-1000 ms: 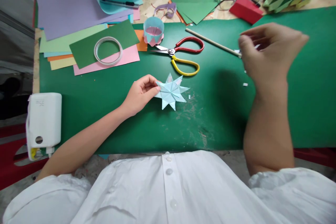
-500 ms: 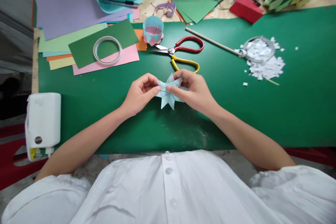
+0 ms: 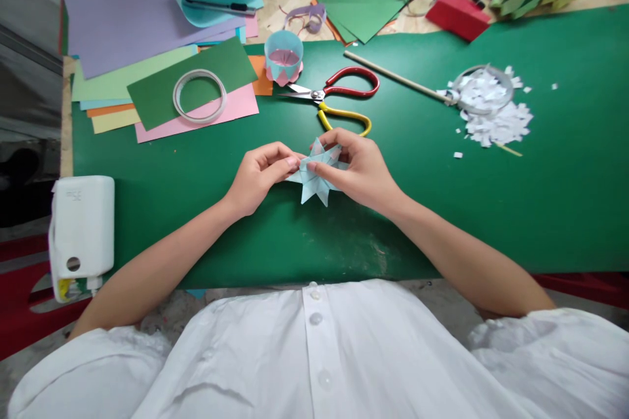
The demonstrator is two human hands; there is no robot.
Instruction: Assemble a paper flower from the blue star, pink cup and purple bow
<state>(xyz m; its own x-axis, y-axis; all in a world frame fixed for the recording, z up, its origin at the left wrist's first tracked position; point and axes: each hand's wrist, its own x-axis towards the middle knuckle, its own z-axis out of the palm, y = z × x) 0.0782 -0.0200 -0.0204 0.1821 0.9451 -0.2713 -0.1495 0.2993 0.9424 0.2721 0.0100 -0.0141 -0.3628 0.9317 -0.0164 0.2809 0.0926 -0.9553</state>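
A pale blue folded paper star [image 3: 313, 185] lies on the green mat [image 3: 442, 209] in front of me. My left hand [image 3: 258, 175] pinches its left point with thumb and fingers. My right hand [image 3: 358, 170] is closed over the star's right half, its fingertips pressing near the centre. Most of the star's right points are hidden under that hand.
Red-and-yellow scissors [image 3: 339, 99] lie just beyond the star. A tape roll [image 3: 199, 96] rests on coloured paper sheets [image 3: 147, 59] at the back left, beside a small blue paper cup [image 3: 284, 55]. White paper scraps [image 3: 491, 111] and a wooden stick [image 3: 398, 78] lie right. A white device [image 3: 81, 229] sits at left.
My right hand came down from the paper scraps at the right and took hold of the star's right side. My left hand stayed on the star and shifted slightly.
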